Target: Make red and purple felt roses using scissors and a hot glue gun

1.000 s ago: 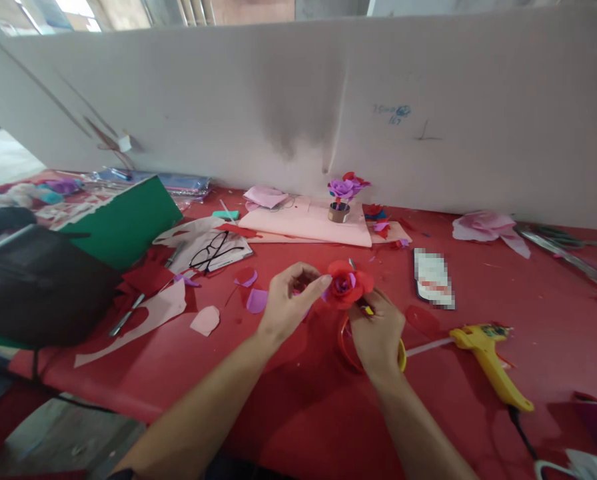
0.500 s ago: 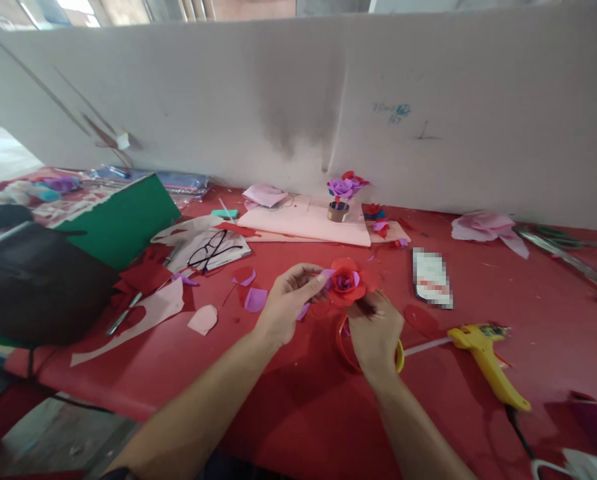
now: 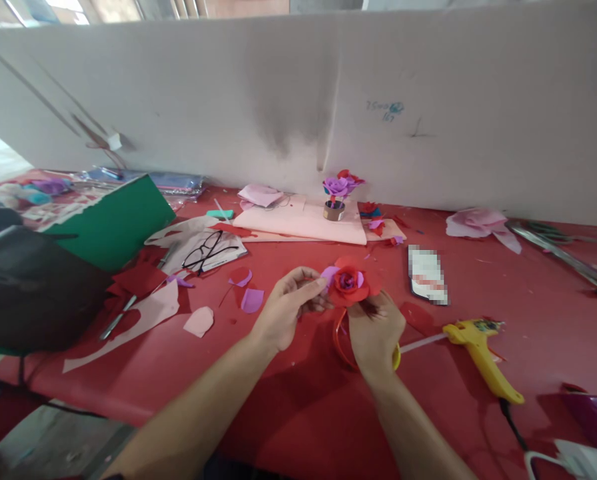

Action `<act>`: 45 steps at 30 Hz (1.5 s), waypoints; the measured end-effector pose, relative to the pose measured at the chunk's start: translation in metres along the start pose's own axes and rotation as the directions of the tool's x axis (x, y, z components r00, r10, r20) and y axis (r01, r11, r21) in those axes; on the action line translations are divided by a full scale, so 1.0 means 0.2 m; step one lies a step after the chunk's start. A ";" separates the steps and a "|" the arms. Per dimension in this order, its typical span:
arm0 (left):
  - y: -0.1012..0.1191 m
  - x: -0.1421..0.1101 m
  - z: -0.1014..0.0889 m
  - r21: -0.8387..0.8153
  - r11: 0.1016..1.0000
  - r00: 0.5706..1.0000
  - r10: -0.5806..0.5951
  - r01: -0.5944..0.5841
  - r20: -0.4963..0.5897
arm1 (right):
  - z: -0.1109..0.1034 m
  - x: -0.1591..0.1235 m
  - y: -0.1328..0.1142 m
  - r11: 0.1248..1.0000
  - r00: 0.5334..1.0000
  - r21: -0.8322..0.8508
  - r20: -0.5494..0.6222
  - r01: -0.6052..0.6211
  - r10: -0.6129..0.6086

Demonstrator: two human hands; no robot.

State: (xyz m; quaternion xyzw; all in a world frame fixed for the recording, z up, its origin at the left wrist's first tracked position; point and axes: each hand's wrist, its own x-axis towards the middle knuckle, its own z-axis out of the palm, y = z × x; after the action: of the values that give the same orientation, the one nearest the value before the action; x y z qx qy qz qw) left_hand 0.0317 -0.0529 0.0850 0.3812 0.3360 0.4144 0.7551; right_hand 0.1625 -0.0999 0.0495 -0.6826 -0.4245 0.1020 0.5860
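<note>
1 big white wall board (image 3: 188,100) stands at the back of 1 red table (image 3: 288,420). On the L side: 1 torn-edged green board (image 3: 128,220) & 1 dark bag-like thing (image 3: 33,293). Nr the wall, 1 big folded pale pink sheet (image 3: 298,228).

2 hands are out front. L hand (image 3: 288,303) pinches 1 curved purple petal (image 3: 328,274) w/ thumb & fingers. R hand (image 3: 378,330) has its fingers curled closed under 1 red flower w/ a purple middle (image 3: 348,281), holding it from below; its fingertips are hidden. The flower is up b/w both hands, over the table.

Also: 1 yellow glue gun (image 3: 486,363) on the R, 1 red-and-yellow ring (image 3: 336,337) partly behind R hand, 1 phone w/ a blurred-out screen (image 3: 427,275), 1 small brown pot (image 3: 334,211) of purple & red flowers, 1 pair of black glasses (image 3: 222,252), 1 loose pink petal (image 3: 199,322), 1 flat purple piece (image 3: 252,301).

Blue writing (image 3: 388,112) on the wall: btm line looks like "167"; top line too smudgy to read.
</note>
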 end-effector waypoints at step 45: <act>0.02 0.05 -0.06 0.194 0.968 0.986 0.166 -0.157 -0.031 | 0.05 -0.05 0.04 0.995 0.963 0.093 0.265 0.034 -0.058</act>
State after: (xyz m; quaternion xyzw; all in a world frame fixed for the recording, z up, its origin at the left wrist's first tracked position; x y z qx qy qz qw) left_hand 0.0237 -0.0392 0.0808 0.4680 0.3598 0.4492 0.6706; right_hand 0.1533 -0.0982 0.0367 -0.6260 -0.5106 0.1980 0.5551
